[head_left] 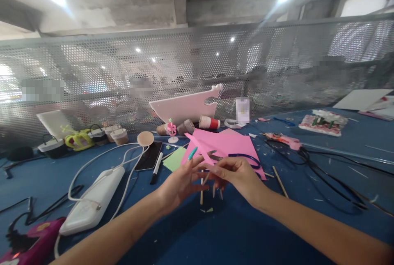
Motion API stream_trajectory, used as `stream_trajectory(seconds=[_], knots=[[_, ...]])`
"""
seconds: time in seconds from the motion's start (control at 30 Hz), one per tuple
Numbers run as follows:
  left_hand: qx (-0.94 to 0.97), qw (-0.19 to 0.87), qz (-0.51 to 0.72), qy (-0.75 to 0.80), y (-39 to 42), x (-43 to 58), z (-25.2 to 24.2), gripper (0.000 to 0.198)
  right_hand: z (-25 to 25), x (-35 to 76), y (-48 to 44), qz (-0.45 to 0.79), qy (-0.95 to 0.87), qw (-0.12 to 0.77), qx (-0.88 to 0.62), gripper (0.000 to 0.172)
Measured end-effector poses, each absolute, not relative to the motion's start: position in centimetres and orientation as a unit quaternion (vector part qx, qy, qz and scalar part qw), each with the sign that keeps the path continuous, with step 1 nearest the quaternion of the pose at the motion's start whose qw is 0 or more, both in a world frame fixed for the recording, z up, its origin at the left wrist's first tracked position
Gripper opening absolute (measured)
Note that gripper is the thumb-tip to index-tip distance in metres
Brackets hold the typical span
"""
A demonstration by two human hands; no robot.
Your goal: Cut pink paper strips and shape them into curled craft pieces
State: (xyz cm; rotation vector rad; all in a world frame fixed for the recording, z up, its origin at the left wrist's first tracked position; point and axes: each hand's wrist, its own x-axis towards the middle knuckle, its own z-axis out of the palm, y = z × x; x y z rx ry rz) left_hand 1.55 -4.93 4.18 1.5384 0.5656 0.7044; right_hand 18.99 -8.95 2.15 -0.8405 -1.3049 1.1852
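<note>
My left hand reaches in from the left, thumb raised and apart, fingers stretched toward my other hand. Its thumb has a teal nail. My right hand is closed, thumb and forefinger pinched on the lower end of a pink paper strip. The strip slants up to the left, beside my left fingers. Behind the left fingers shows a thin wooden stick; whether it is held I cannot tell. Just beyond lie pink paper sheets, with blue-handled scissors on them, partly hidden by my right hand.
At left are a white power strip with cables, a phone, a marker and green paper. Paper cups lie behind. A pink glue gun with black cable and another stick lie at right.
</note>
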Motion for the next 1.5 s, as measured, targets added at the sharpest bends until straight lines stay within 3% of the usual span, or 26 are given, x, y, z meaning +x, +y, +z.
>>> stream_trajectory(seconds=[0.2, 0.47, 0.63, 0.8, 1.0, 1.2, 1.4, 1.5], knots=[[0.627, 0.611, 0.388, 0.288, -5.1, 1.9, 3.9, 0.037, 0.7, 18.0, -9.1, 0.542, -0.548, 0.506, -0.387, 0.034], [0.630, 0.592, 0.408, 0.294, -6.4, 2.5, 4.0, 0.028, 1.0, 17.5, -9.2, 0.570, -0.502, 0.533, -0.372, 0.040], [0.610, 0.624, 0.408, 0.268, -6.6, 2.8, 3.6, 0.048, 0.9, 17.3, -9.1, 0.574, -0.471, 0.546, -0.389, 0.038], [0.586, 0.598, 0.445, 0.318, -6.4, 2.9, 2.4, 0.037, 0.6, 17.0, -9.5, 0.567, -0.484, 0.541, -0.390, 0.040], [0.552, 0.614, 0.450, 0.340, -5.5, 2.5, 1.8, 0.033, 1.1, 17.0, -10.2, 0.616, -0.452, 0.532, -0.363, 0.058], [0.592, 0.565, 0.455, 0.352, -4.8, 1.9, 1.5, 0.037, 2.2, 17.9, -10.1, 0.759, -0.360, 0.446, -0.311, 0.087], [0.670, 0.456, 0.488, 0.325, -5.2, 1.4, 1.4, 0.021, 2.2, 18.4, -9.7, 0.806, -0.306, 0.427, -0.271, 0.081], [0.662, 0.452, 0.502, 0.324, -5.3, 1.4, 1.5, 0.031, 2.3, 18.4, -9.7, 0.803, -0.301, 0.430, -0.281, 0.078]])
